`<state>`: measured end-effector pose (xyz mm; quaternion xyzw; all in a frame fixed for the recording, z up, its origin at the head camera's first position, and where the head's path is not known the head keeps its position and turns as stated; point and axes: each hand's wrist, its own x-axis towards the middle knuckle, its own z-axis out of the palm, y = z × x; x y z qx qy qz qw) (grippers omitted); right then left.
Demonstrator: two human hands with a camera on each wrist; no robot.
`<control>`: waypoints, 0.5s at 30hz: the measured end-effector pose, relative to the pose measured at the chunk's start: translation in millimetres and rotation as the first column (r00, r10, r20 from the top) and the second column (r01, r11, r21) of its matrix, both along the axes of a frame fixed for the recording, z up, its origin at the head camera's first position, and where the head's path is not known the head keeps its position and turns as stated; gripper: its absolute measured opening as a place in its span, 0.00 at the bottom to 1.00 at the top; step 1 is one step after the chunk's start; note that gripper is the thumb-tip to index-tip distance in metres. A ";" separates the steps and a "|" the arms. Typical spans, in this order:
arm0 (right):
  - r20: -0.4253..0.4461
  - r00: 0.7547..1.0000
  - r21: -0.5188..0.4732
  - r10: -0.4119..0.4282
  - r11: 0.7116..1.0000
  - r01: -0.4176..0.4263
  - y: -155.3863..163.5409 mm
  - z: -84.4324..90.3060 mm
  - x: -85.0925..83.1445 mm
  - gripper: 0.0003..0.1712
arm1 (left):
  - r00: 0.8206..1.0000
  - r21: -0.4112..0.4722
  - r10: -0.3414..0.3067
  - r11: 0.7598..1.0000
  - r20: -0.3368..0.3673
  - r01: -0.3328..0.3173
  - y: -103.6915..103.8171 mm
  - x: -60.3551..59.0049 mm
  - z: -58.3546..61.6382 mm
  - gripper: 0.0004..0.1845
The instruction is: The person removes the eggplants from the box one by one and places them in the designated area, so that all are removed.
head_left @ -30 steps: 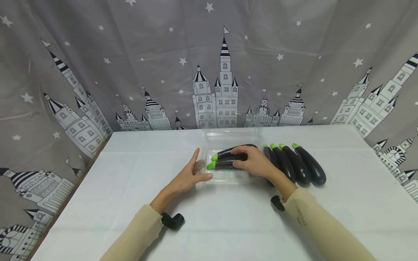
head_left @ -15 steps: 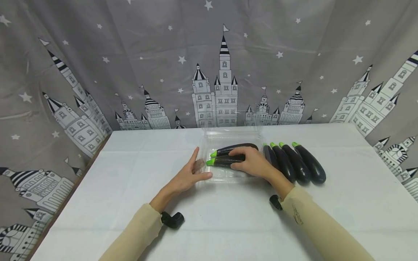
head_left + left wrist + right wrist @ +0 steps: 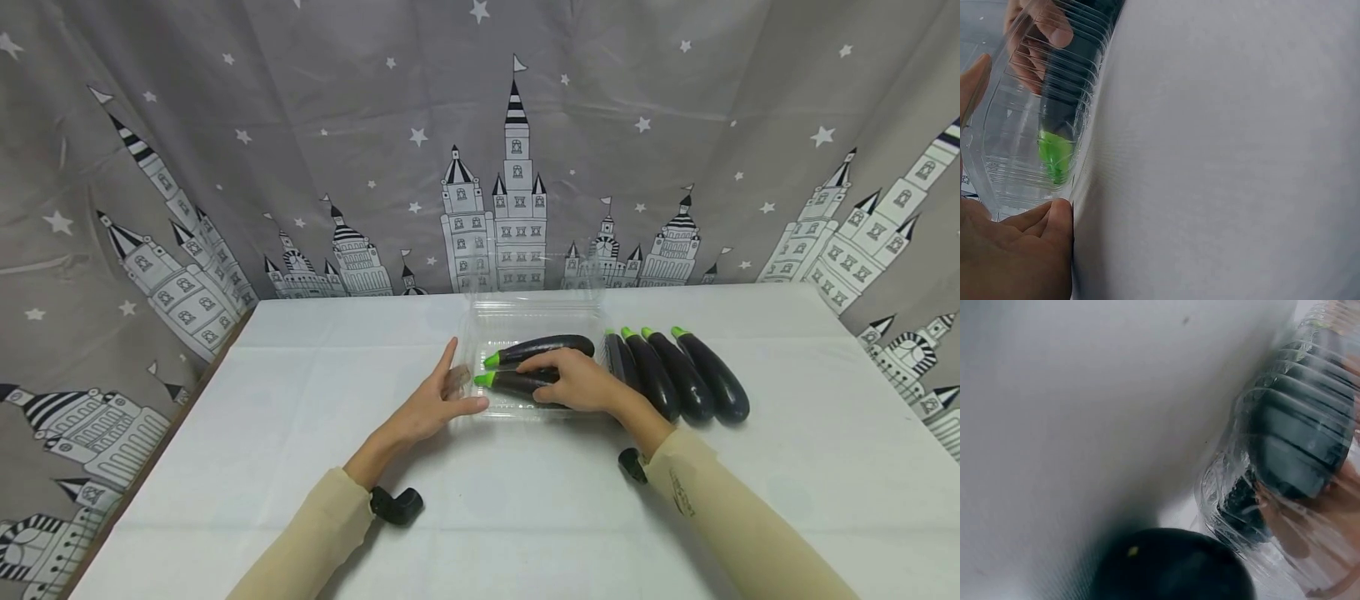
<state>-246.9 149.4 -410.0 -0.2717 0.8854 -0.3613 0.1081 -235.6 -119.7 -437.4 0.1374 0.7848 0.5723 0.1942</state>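
A clear plastic clamshell tray lies open at the table's middle with two dark eggplants in it. My right hand grips the nearer eggplant, fingers curled over its middle. The farther eggplant lies uncovered behind it. My left hand rests with straight fingers against the tray's left end. In the left wrist view, the green cap of the held eggplant shows through the ribbed tray wall. The right wrist view shows that eggplant through the ribbed plastic.
Several more eggplants with green caps lie side by side just right of the tray; one of them fills the bottom of the right wrist view. A white cloth covers the table, and a grey castle-print curtain hangs behind.
My right hand has drawn the nearer eggplant slightly toward me inside the tray, uncovering the farther eggplant. My left hand has stayed at the tray's left end.
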 end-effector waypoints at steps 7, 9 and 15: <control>-0.002 1.000 -0.005 0.004 1.000 -0.004 0.1 0.8 0.2 0.23 | 1.000 0.006 0.002 1.000 0.003 -0.002 0.3 -0.2 -0.5 0.60; -0.001 1.000 -0.004 0.004 1.000 -0.004 0.2 0.5 -0.1 0.23 | 1.000 0.002 0.003 1.000 0.003 -0.003 0.3 -0.3 -0.8 0.60; 0.005 1.000 -0.006 0.010 1.000 -0.010 0.4 0.0 -1.4 0.23 | 1.000 -0.021 0.002 1.000 -0.001 -0.002 -0.4 -1.1 -1.6 0.60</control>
